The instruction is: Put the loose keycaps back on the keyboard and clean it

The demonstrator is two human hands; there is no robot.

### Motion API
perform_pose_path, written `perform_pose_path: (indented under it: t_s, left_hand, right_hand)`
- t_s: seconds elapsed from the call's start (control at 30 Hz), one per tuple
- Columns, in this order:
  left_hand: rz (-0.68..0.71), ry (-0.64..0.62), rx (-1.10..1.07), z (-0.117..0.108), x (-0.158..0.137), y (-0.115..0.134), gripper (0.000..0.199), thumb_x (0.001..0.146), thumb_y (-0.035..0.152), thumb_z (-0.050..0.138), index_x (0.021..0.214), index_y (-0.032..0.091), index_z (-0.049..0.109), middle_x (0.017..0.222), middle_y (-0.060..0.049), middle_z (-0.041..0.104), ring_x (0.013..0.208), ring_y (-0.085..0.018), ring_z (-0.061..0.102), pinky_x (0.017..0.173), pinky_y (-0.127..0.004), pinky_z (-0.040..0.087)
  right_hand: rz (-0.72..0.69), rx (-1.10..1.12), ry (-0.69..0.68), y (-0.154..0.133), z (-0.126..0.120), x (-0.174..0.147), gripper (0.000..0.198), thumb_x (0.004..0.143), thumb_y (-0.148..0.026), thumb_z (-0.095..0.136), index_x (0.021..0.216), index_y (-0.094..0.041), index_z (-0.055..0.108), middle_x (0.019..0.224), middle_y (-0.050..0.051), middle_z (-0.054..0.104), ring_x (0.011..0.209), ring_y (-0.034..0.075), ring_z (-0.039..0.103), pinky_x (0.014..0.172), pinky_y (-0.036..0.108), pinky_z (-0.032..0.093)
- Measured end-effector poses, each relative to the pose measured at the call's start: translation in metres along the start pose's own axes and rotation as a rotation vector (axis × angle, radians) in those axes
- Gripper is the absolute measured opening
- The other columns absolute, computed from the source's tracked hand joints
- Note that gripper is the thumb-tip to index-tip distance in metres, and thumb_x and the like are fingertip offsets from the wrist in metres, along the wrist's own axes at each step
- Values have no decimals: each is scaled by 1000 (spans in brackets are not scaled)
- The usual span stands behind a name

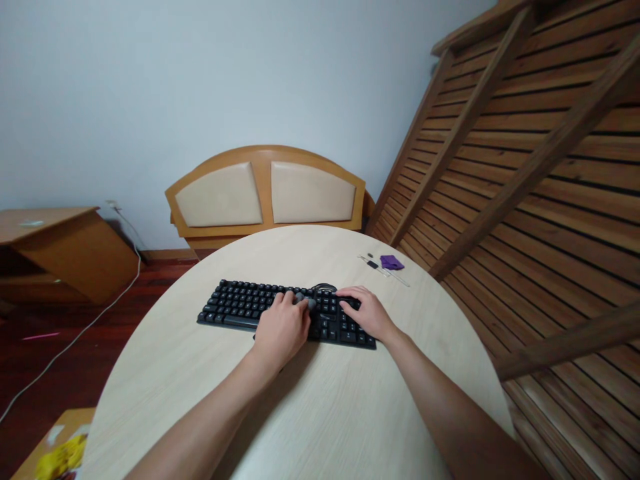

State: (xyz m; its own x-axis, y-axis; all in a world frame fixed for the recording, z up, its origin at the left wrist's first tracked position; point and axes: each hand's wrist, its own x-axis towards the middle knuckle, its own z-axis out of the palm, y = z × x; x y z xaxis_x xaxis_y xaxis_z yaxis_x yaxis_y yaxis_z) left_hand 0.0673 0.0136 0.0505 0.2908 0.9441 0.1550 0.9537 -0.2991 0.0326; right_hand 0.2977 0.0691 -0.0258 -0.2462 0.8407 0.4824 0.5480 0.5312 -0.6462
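Note:
A black keyboard (240, 302) lies at a slight slant on the round, pale table. My left hand (284, 327) is over its middle, the fingers closed on a small dark grey rounded object (311, 304) that touches or hovers just above the keys; its kind is mostly hidden by the fingers. My right hand (367, 313) rests on the keyboard's right part, fingers stretched along the back edge and thumb apart on the keys. Behind the keyboard, a coiled black cable (324, 287) shows between my hands.
Toward the table's (320, 413) back right lie a purple cloth (391, 263), a small black piece (373, 265) and thin clear sticks (397, 277). A wooden headboard (267, 157) stands behind, a slatted wooden frame (480, 200) leans at right, and a white cord (95, 320) crosses the floor.

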Motion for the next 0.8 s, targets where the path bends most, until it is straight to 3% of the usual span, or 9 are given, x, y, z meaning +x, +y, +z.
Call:
perform_pose_path:
  t_s: [0.1,0.3,0.6,0.8]
  left_hand:
    - [-1,55,-24,5,21,3,30,102,33,44,120,26,66,113,-10,61,109,-26,54,79,-33,53]
    - [88,32,-15,20,45,15,30,102,33,43,120,25,65,115,-11,60,108,-27,53,78,-33,53]
    - [181,4,43,13,26,20,26,98,21,47,116,19,65,112,-14,60,108,-28,54,77,-34,55]
    - [213,-71,34,0,9,17,23,97,25,49,103,19,70,106,-13,62,105,-29,55,71,-34,55]
  right_hand:
    - [-1,-1,-2,-1,0,0,21,88,-21,63,105,-27,74,109,4,76,106,24,66,99,46,48]
    - [-2,-7,-8,-1,-1,0,22,88,-21,62,106,-26,74,109,5,75,106,24,66,100,45,49]
    - [15,-7,-1,-2,-1,0,22,87,-20,63,104,-26,74,108,5,75,106,24,65,100,45,48]
    - [14,7,5,-1,0,0,22,86,-20,63,105,-26,74,108,4,75,106,24,65,100,45,48]
